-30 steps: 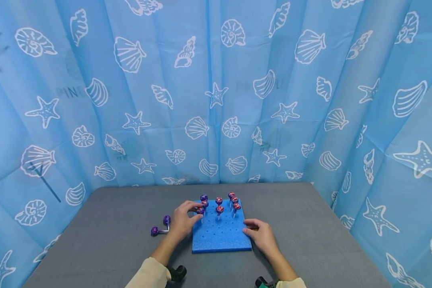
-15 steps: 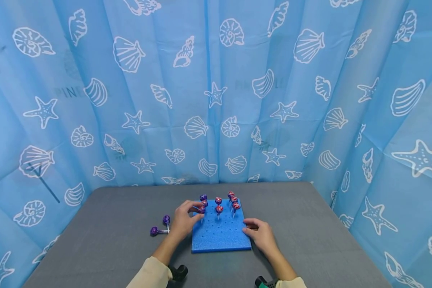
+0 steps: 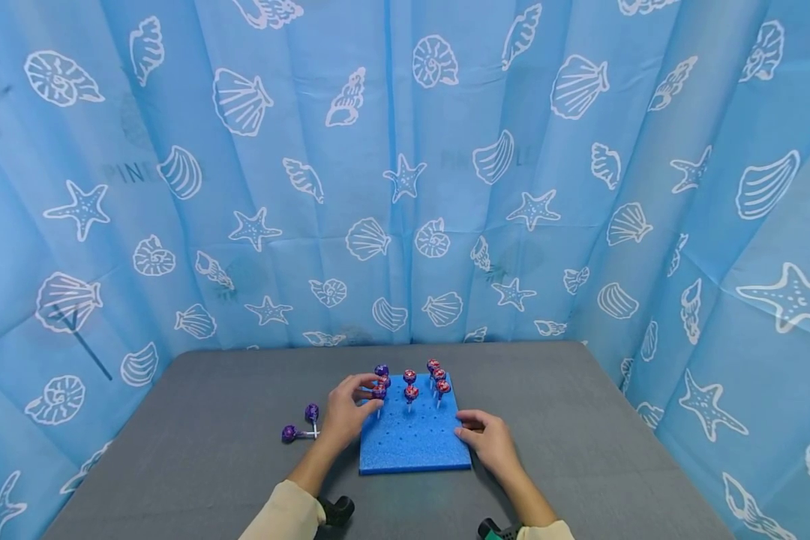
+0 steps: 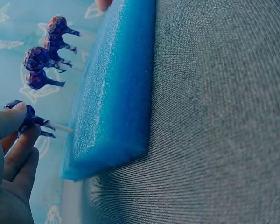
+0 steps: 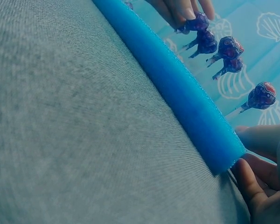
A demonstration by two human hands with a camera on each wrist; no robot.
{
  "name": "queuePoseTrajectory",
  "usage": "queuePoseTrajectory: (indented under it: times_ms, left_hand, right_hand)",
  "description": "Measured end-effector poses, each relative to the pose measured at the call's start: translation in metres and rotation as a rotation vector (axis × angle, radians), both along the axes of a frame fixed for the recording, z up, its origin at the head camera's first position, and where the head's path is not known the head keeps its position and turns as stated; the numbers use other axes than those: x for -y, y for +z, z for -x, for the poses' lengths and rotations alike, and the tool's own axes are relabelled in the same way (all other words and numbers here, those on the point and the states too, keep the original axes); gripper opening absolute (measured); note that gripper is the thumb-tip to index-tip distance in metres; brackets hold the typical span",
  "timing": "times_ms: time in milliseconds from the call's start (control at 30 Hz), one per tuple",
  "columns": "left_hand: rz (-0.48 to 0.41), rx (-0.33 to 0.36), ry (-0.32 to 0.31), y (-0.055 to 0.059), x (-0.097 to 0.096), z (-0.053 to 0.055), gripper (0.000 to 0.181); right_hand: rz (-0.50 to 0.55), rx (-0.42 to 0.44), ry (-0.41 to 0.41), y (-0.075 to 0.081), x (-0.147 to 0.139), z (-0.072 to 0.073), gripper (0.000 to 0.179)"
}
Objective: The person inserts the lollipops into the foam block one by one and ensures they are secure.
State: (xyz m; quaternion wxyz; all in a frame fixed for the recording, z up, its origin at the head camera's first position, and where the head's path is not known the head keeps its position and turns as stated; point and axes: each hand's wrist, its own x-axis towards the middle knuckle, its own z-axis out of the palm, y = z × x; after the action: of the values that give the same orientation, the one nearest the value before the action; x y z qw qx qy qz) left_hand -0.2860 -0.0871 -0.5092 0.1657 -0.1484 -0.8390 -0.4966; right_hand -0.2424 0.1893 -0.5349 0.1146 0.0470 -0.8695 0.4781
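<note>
My left hand [image 3: 344, 416] pinches a purple-wrapped lollipop [image 4: 28, 116] by its head between thumb and fingers, at the left side of a blue foam board [image 3: 415, 454]. Its white stick [image 4: 61, 127] meets the board's top face; how deep it sits I cannot tell. At the right edge, my right hand [image 3: 489, 442] grips the board, thumb on the upper side and fingers at the side and below in the right wrist view. Several red and purple lollipops stand upright in the board's far half, among them a red one [image 3: 411, 393] near the middle.
Two purple lollipops [image 3: 289, 433] lie on the grey tabletop [image 3: 229, 465] left of the board, their sticks meeting. Rows of small holes mark the board's nearer half. A blue shell-print curtain [image 3: 405, 262] hangs behind the table and along its sides.
The pinched lollipop has shifted very slightly to the right in my left hand's grip. My right hand and the board have stayed in place.
</note>
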Motion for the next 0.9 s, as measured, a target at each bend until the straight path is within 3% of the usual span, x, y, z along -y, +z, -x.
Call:
queuePoseTrajectory:
  times_ms: [567, 900]
  left_hand:
    - [-0.023, -0.007, -0.033, -0.0018, -0.001, -0.0004, 0.037]
    - [-0.018, -0.002, -0.014, -0.0029, -0.0007, 0.0, 0.037]
  right_hand:
    - [0.005, -0.01, -0.002, 0.0001, -0.0003, 0.0006, 0.023]
    - [0.006, 0.0, 0.0, -0.0006, -0.0004, 0.0008, 0.023]
